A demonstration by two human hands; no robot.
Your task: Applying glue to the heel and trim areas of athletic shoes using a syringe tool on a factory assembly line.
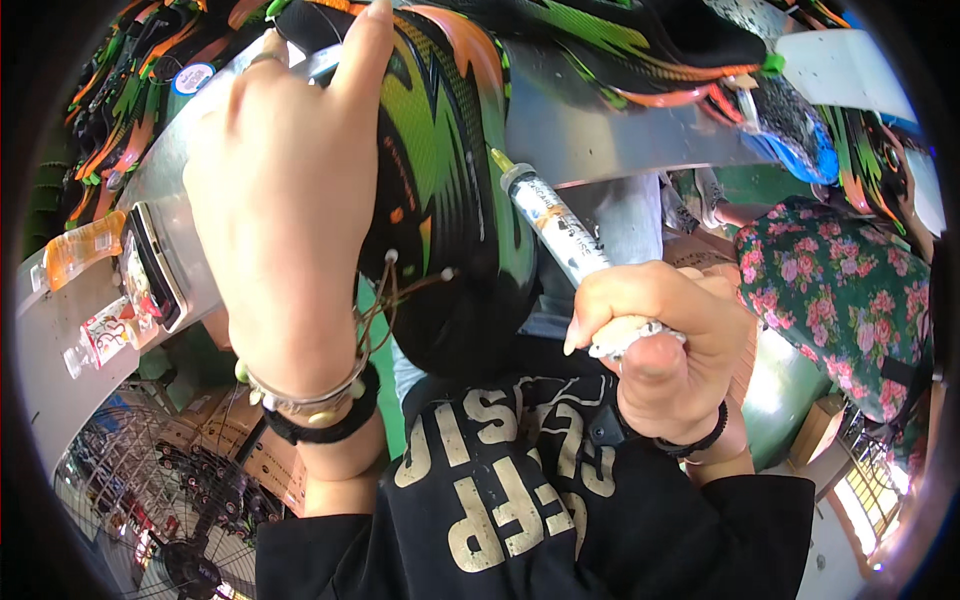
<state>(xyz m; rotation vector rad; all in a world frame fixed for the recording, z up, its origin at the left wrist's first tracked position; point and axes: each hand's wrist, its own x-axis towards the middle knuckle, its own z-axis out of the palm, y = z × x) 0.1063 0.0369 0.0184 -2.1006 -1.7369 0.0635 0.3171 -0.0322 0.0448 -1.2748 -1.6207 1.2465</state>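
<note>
My left hand (290, 190) grips a black, green and orange shoe (440, 170) at its upper part, thumb along the top; most of the fingertips are hidden. The shoe hangs with its dark rounded end toward my body. My right hand (665, 345) is wrapped round a clear syringe (555, 225), thumb bent over its plunger end. The syringe's yellow-green tip points up and left, close to the shoe's right side; whether it touches I cannot tell. Dark and white smears mark the syringe barrel.
More patterned shoes lie along the far left and far right of a metal worktop (620, 130). A phone (150, 265) and an orange packet (85, 250) sit at left. A wire fan (185, 560) stands lower left, a floral cloth (840, 290) at right, near a blue-rimmed dish (820, 155).
</note>
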